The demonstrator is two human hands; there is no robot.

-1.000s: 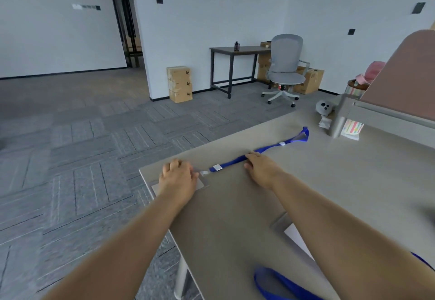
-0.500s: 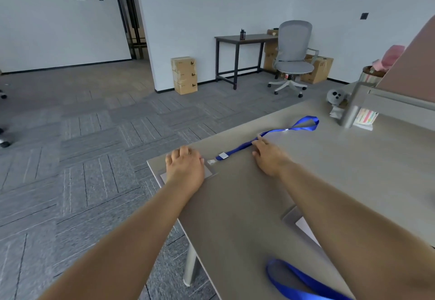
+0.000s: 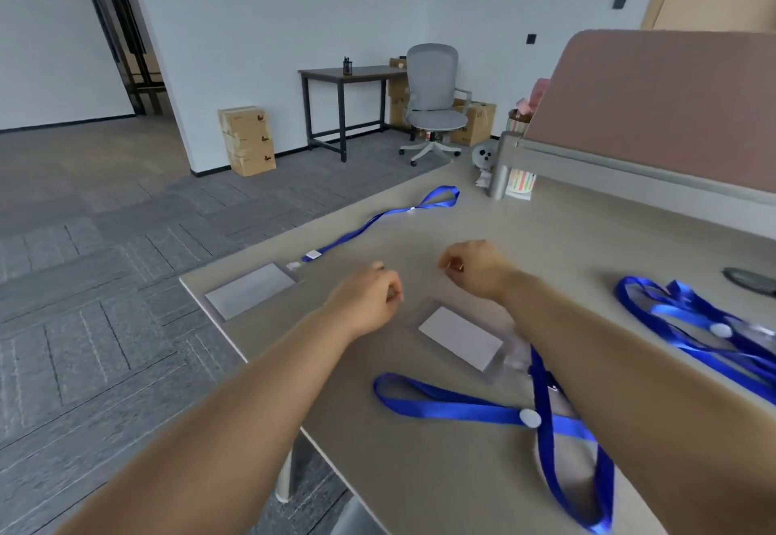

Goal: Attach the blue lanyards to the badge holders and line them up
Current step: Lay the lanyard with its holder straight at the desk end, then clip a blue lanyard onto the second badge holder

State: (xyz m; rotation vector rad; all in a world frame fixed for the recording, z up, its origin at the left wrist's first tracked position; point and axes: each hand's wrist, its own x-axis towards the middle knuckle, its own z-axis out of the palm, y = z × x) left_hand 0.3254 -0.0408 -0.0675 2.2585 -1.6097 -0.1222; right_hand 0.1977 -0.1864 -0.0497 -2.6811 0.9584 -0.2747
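Both hands are up over the middle of the bench (image 3: 546, 240) and neither one is gripping anything. The left hand (image 3: 369, 299) is loosely curled, fingers bent in, hovering just above the surface. The right hand (image 3: 474, 268) is much the same, half closed with the fingertips tucked under, nothing in it as far as I can see.

One badge holder (image 3: 252, 289) lies flat near the bench's left corner, left of center in the frame. Its lanyard (image 3: 378, 219) runs straight from the holder's clip up toward the upper middle, ending in a small loop.

A second holder (image 3: 460, 337) sits below and between the two hands, tilted at an angle. A second lanyard (image 3: 474, 410) is at its lower right corner, but the right forearm covers part of that spot, so I can't tell how it's joined. That strap loops out to the left and down toward the bottom right, crossing itself near a white bead.

More loose lanyards (image 3: 688, 324) are piled at the right edge, blurry and tangled.
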